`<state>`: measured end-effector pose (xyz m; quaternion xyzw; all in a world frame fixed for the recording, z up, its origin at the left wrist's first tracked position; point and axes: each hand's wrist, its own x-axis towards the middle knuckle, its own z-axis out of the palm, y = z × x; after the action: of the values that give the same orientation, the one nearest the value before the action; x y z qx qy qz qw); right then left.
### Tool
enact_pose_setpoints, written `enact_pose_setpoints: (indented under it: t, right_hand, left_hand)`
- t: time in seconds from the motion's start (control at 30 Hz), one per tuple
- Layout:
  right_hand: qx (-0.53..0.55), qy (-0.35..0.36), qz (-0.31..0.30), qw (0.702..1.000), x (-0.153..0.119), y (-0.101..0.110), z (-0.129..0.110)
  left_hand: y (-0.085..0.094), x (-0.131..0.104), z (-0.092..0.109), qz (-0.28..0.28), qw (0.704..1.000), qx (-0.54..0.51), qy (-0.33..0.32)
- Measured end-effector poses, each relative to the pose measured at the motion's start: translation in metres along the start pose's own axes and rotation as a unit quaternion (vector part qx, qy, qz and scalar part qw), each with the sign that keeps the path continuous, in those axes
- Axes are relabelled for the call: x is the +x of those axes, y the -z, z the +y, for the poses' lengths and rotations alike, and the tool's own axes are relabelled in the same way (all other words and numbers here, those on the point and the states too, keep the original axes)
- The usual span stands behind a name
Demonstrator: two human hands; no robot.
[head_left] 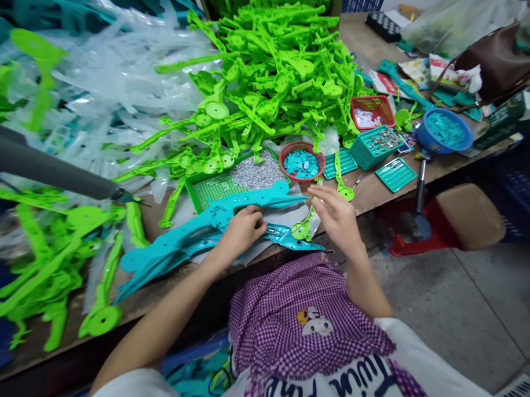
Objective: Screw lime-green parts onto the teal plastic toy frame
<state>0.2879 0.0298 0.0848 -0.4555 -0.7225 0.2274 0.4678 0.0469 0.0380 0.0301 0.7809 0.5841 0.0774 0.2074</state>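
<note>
Long blue plastic parts [179,227] lie in a stack along the table's front edge. My left hand [245,227] rests on them with its fingers curled; what lies under the fingertips is hidden. Between the blue parts, near that hand, small metal pieces show in an open blue shell [281,235]. To the right, my right hand [334,216] is raised beside the tips of the blue parts, its thumb and index finger close together; anything between them is too small to tell. A green part [301,229] with a round end lies just left of this hand.
Behind the blue parts sits a green tray [210,189] of small metal pieces, beside a red basket [301,161] of blue pieces. Green parts [278,76] are heaped at the back. Teal trays [376,148] and a blue bowl [444,128] stand right. A grey bar [50,159] juts in from the left.
</note>
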Motion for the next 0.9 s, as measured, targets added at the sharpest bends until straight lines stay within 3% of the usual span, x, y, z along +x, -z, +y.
enact_pose_setpoints:
  t: [0.07,0.13,0.33,0.53,0.7,0.9]
  right_hand:
    - [0.034,-0.005,0.065,0.997,0.018,0.001,-0.008]
    - [0.052,-0.004,0.084,0.995,0.024,0.0,-0.007]
    - [-0.014,-0.014,-0.074,0.997,-0.023,-0.011,0.024]
    - [-0.119,0.044,-0.205,0.971,-0.046,-0.036,0.023]
    - [-0.162,0.065,-0.234,0.957,-0.048,-0.041,0.026]
    - [-0.156,0.066,-0.225,0.959,-0.057,-0.04,0.029]
  left_hand:
    - [0.001,-0.003,0.002,0.003,1.0,0.026,-0.003]
    - [0.001,-0.007,0.002,0.008,0.999,0.031,-0.012]
    - [0.0,-0.022,-0.007,0.044,0.998,-0.036,-0.039]
    - [0.012,-0.022,-0.011,0.031,0.996,-0.02,-0.08]
    - [0.019,-0.017,-0.014,0.001,0.993,0.027,-0.119]
    - [0.02,-0.016,0.0,-0.01,0.983,0.134,-0.128]
